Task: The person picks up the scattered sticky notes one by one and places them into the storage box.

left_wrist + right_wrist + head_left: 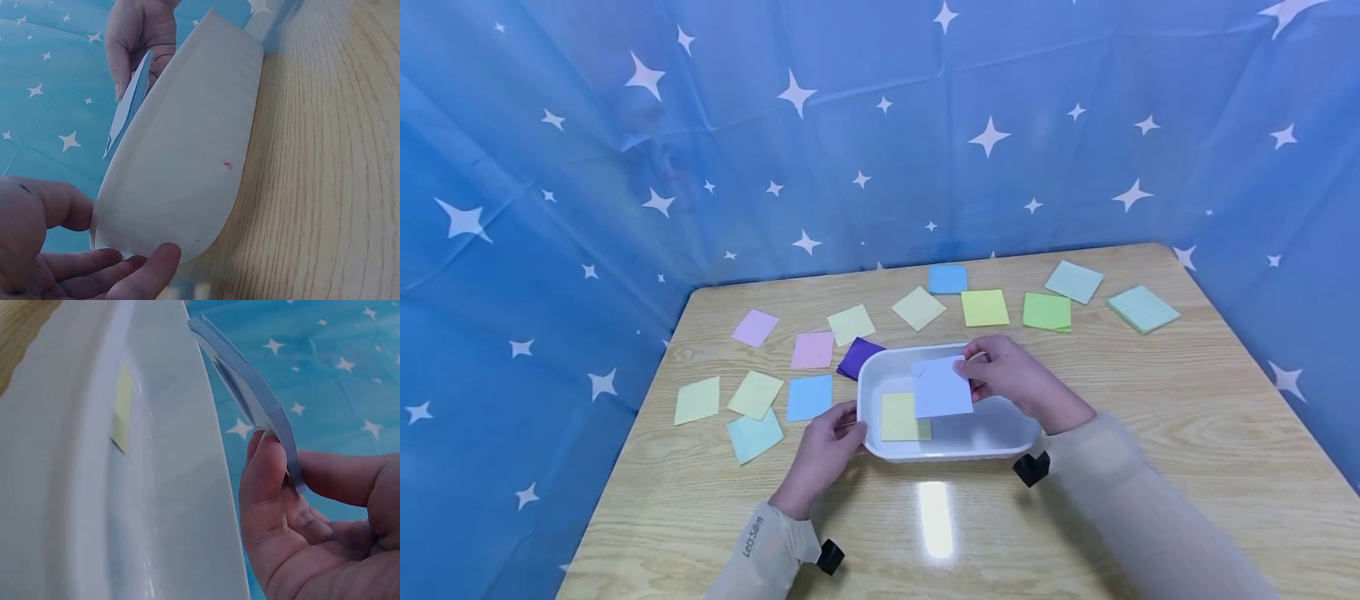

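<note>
A white plastic tray [985, 437] stands on the wooden table with a yellow sticky note pad [898, 421] lying in its left part. My left hand [827, 450] grips the tray's left end; in the left wrist view its thumb and fingers [153, 269] lie around the rim and underside. Over the tray, my right hand [1003, 375] pinches a pale lavender-blue sticky note pad [942, 390] by its right edge. From the right wrist view the pad [250, 381] looks bent, its sheets fanning slightly, held between thumb and fingers above the rim.
Left of the tray lie pink [812, 350], blue [810, 397], pale yellow [697, 401] and mint [756, 436] notes. A dark purple pad [859, 358] touches or nearly touches the tray's back left corner. Behind are yellow [985, 308], green [1047, 312] and several other pads. A starry blue curtain [880, 150] surrounds the table.
</note>
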Tool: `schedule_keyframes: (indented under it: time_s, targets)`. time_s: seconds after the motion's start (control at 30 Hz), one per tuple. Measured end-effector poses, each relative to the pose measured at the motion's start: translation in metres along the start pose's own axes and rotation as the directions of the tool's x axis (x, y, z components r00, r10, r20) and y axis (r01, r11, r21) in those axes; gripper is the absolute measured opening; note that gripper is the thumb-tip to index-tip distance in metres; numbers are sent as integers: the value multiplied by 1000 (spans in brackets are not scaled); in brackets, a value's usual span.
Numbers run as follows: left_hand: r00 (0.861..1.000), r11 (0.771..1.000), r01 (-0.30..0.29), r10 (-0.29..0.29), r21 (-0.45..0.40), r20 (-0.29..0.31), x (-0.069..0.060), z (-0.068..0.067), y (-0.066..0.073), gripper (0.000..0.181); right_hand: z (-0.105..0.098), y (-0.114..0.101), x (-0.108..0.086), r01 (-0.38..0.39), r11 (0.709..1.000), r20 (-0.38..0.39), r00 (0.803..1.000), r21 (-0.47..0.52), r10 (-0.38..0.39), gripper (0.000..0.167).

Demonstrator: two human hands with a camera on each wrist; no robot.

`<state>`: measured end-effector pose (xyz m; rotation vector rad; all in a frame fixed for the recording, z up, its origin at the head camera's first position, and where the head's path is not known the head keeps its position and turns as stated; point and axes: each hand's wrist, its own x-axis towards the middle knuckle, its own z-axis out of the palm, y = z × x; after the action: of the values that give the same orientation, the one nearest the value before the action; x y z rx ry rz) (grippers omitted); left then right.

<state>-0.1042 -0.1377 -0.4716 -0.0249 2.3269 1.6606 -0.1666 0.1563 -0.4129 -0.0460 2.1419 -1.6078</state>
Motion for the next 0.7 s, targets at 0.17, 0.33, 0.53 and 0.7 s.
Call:
schedule_keyframes:
  time_s: [0.17, 0.33, 0.53, 0.7]
  targets:
    - [1000, 1000, -7, 7, 4, -5, 0, -1, 0, 45, 10, 0, 6, -15, 1000, -10, 1000, 6, 15, 24]
    - [1000, 1000, -5, 5, 7, -5, 0, 0, 0, 44, 19, 3, 12, -32, 999, -10, 999, 1, 32, 23]
    - [1000, 1000, -3, 3, 8, 4, 0, 1, 1, 45, 31, 2, 17, -47, 999, 11, 999, -15, 48, 20]
    - [1000, 1000, -8, 8, 10, 2, 0, 0, 0, 45, 41, 2, 24, -82, 996, 23, 996, -20, 82, 17]
